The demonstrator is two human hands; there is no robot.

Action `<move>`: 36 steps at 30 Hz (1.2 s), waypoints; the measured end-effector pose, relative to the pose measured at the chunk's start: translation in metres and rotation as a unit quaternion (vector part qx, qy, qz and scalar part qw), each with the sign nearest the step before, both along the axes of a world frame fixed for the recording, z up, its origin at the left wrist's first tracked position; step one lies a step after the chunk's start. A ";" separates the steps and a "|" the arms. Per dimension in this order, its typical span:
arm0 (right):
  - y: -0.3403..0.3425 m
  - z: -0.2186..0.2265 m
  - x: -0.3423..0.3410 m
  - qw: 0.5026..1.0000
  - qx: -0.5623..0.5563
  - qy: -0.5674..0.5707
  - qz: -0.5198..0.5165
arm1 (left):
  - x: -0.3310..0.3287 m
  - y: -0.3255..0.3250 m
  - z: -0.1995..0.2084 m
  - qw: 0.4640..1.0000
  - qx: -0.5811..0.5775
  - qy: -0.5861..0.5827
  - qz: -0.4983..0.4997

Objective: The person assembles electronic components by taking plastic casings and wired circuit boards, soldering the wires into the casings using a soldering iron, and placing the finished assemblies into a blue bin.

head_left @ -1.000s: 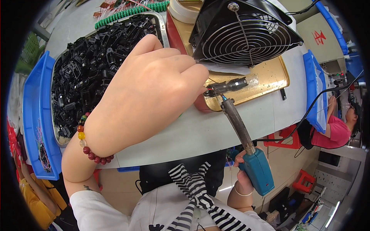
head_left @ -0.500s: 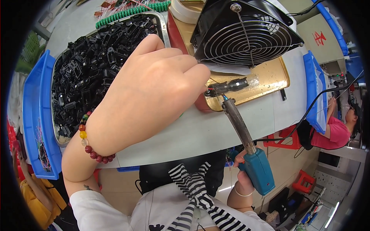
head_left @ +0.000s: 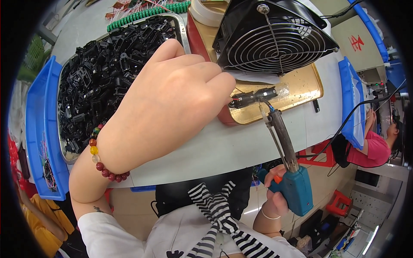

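Note:
My left hand [head_left: 180,86] is closed, its back toward me. A thin red wire [head_left: 235,99] shows between its fingers and a small black plastic part [head_left: 254,97]; the fingertips themselves are hidden. The black part lies on a gold-coloured metal tin lid [head_left: 297,92], below the fan. In my right hand [head_left: 275,200] is a teal soldering gun [head_left: 297,191] with an orange trigger and a long metal barrel. Its tip is at the black part's near side, right of the wire; whether they touch, I cannot tell. A thin feed tube runs beside the barrel.
A black fan with a wire grille [head_left: 277,49] stands behind the lid. At left, a metal tray [head_left: 183,32] holds many black plastic parts, beside a blue bin [head_left: 41,99]. A black cable [head_left: 344,120] crosses at right. Co-workers sit at both sides.
The soldering gun has moved right, its tip going from the wire end of the black part toward its middle. The orange trigger now shows. My left hand has hardly moved.

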State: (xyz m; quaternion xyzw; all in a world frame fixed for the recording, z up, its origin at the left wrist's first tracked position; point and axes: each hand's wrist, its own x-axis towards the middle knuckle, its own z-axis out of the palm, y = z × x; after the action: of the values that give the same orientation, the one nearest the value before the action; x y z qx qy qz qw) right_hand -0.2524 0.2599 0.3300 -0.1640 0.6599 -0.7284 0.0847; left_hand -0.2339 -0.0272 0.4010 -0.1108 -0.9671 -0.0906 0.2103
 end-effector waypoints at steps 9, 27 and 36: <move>-0.001 0.000 0.002 1.000 -0.010 -0.019 -0.005 | 0.001 0.000 -0.001 1.000 0.004 -0.001 -0.001; 0.015 -0.015 -0.007 0.995 -0.081 0.048 0.029 | -0.002 -0.014 0.025 0.932 0.294 -0.211 -0.002; 0.021 -0.027 -0.007 0.991 -0.122 0.059 0.012 | 0.048 0.004 0.077 0.871 0.483 -0.061 0.065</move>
State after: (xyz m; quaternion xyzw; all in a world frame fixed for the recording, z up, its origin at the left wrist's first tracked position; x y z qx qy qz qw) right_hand -0.2597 0.2810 0.3026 -0.2237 0.5682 -0.7912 0.0333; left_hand -0.1858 -0.0228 0.4781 0.0734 -0.8184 -0.5395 0.1839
